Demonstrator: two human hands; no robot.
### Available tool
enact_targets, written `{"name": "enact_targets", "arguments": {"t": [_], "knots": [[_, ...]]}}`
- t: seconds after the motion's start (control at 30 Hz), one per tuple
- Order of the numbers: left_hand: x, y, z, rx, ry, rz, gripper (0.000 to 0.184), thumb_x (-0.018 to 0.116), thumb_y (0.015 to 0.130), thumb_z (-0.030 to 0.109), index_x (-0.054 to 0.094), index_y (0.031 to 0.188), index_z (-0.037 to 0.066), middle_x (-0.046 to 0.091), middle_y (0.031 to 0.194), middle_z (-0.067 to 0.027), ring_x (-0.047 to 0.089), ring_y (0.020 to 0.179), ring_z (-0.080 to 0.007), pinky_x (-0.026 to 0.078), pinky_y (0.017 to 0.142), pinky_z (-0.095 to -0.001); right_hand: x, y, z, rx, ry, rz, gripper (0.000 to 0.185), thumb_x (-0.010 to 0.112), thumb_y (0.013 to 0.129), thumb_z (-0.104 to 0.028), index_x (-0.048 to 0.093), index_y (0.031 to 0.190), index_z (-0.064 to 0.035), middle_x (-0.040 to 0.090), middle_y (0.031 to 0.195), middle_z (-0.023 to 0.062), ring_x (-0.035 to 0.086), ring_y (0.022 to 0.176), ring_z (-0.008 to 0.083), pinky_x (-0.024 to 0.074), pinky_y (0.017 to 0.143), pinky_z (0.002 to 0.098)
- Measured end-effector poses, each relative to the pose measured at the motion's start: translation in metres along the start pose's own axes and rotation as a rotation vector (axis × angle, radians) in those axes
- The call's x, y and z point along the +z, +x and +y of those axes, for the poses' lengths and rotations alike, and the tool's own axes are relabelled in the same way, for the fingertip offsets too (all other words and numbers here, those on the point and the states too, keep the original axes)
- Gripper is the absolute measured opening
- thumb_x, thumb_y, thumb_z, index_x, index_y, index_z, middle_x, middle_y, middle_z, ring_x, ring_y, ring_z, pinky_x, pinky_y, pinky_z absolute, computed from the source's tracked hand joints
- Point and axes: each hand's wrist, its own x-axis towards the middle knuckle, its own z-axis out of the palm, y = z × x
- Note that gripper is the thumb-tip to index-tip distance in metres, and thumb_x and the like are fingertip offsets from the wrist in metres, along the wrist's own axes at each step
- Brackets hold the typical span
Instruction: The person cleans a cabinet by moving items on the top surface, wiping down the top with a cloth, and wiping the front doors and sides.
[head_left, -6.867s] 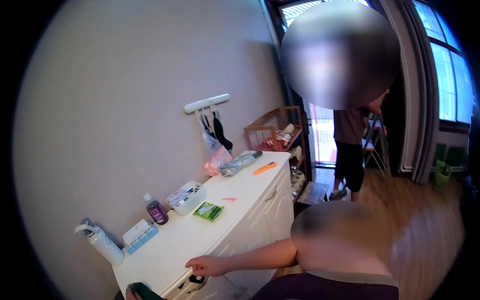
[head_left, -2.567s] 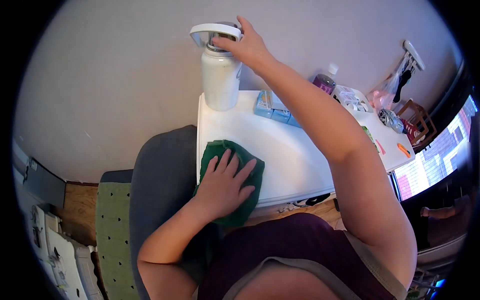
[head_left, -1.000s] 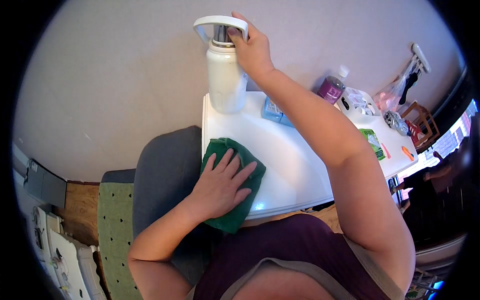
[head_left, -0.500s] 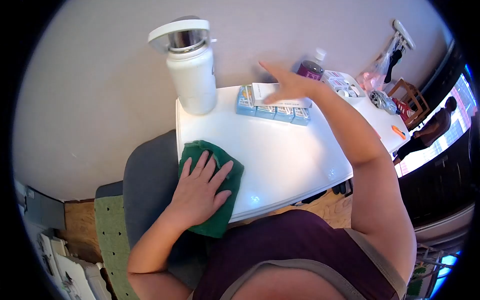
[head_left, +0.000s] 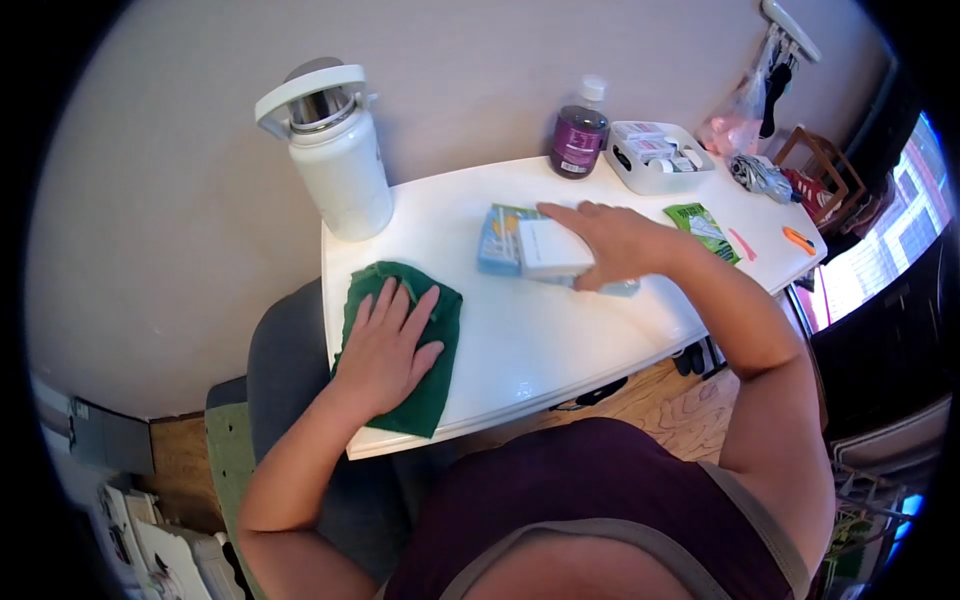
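My left hand (head_left: 385, 345) lies flat on a green cloth (head_left: 425, 385) at the left end of the white table, its fingers spread. My right hand (head_left: 620, 245) is over a white box (head_left: 550, 247), fingers on the far side and thumb on the near side. Under that box sit light blue packs (head_left: 497, 250), partly hidden by the hand and slightly blurred. A large white insulated bottle (head_left: 345, 175) with a raised handle stands beyond the cloth, by the wall.
Along the wall stand a dark bottle with a purple label (head_left: 578, 138) and a white bin of small boxes (head_left: 660, 180). A green packet (head_left: 703, 230), a pink strip (head_left: 742, 243) and an orange cutter (head_left: 798, 240) lie to the right. A grey chair (head_left: 280, 340) touches the table's left side.
My right hand has come down onto the white box, and the box and blue packs sit nearer to me. My left hand stays on the cloth. The view has shifted, showing the green packet.
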Motion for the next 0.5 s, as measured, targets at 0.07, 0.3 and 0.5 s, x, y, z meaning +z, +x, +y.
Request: {"name": "enact_targets", "arguments": {"t": [0.07, 0.3, 0.5], "knots": [[0.004, 0.020, 0.000, -0.009, 0.031, 0.016, 0.062, 0.051, 0.092, 0.033, 0.028, 0.144, 0.008, 0.035, 0.140, -0.0250, 0.026, 0.135, -0.0408, 0.020, 0.110, -0.0502, 0.008, -0.026, 0.009, 0.002, -0.011, 0.031, 0.098, 0.074, 0.066, -0.032, 0.022, 0.147, -0.0141, 0.053, 0.111, 0.0253, 0.055, 0.103, 0.0396, 0.0461, 0.088, 0.0421], [0.038, 0.137, -0.021, -0.062, 0.096, 0.077, 0.060, 0.041, 0.096, 0.042, 0.025, 0.146, 0.012, 0.033, 0.142, -0.0238, 0.026, 0.136, -0.0393, 0.022, 0.109, -0.0499, 0.020, -0.087, 0.018, 0.077, -0.024, 0.059, 0.094, 0.073, 0.067, -0.035, 0.026, 0.145, -0.0103, 0.055, 0.104, 0.0253, 0.056, 0.099, 0.0393, 0.0465, 0.086, 0.0423], [0.049, 0.251, -0.014, -0.126, 0.028, -0.014, 0.061, 0.034, 0.096, 0.048, 0.021, 0.147, 0.017, 0.028, 0.148, -0.0193, 0.021, 0.140, -0.0332, 0.017, 0.112, -0.0498, 0.023, -0.117, 0.023, 0.109, 0.014, 0.095, 0.091, 0.074, 0.066, -0.034, 0.030, 0.142, -0.0097, 0.056, 0.102, 0.0258, 0.057, 0.096, 0.0404, 0.0473, 0.085, 0.0439]]}}
